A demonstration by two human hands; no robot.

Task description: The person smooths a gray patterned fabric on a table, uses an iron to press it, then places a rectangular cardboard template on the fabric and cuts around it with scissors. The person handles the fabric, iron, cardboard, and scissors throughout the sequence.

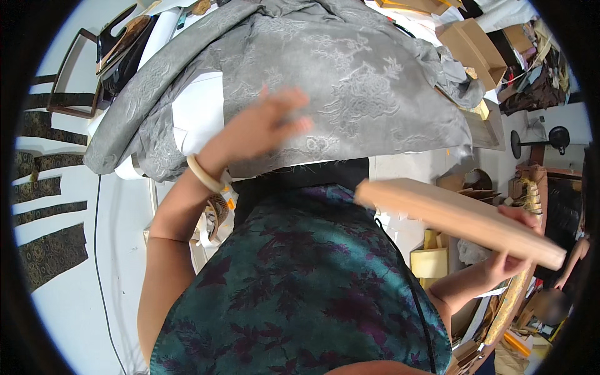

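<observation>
Grey patterned fabric (356,81) with raised, shiny motifs spreads across the table in front of me, its left part rolled or folded. My left hand (265,128), with a pale bangle (205,174) at the wrist, is over the fabric near its front edge. Motion blurs its fingers, but they look spread and hold nothing. Whether it touches the cloth, I cannot tell. Out to the right, my right hand (500,267) grips a long, thick light-wood block (450,209) by its far right end. The block is held off the table, tilted down to the right.
White paper (199,109) shows under the fabric at left. An open cardboard box (473,50) stands at the back right. Dark patterned fabric strips (53,253) hang on the white wall at left, near a wooden frame (72,75). Cluttered shelving and another forearm (572,262) appear at right.
</observation>
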